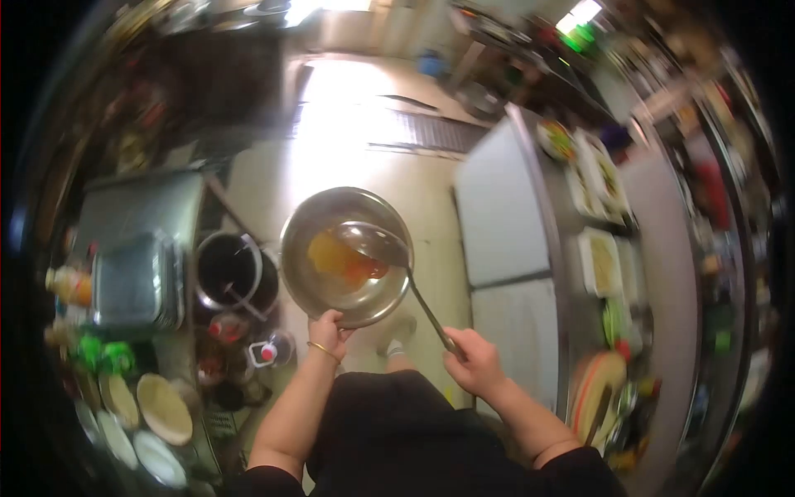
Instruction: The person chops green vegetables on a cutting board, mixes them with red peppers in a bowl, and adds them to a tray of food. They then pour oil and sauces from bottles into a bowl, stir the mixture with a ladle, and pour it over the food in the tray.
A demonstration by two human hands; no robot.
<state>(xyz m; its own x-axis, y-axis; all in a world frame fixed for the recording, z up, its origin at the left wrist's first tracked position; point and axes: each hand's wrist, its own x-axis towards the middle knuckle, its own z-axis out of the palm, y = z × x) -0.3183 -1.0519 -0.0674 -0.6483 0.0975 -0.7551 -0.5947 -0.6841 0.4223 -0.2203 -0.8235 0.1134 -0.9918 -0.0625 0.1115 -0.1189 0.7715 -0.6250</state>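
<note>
My left hand [330, 333] grips the near rim of a wide stainless steel bowl [310, 290], thumb on the edge and a bracelet on the wrist. Yellow and orange-red liquid [335, 257] lies at the bottom of the bowl. Wrapped round a long dark handle, my right hand [474, 362] holds a ladle [381, 244]. The ladle's shiny round head is over the inside of the bowl, and its handle crosses the right rim. The bowl is held out in front of me, above the floor.
On the left, a steel counter [137, 199] bears stacked metal trays [132, 286]; below it stand a dark bucket [228, 269] and bottles. Several bowls [166, 408] are at lower left. To the right, a white-doored cabinet [505, 207] carries food trays [600, 261] and a round board [590, 389].
</note>
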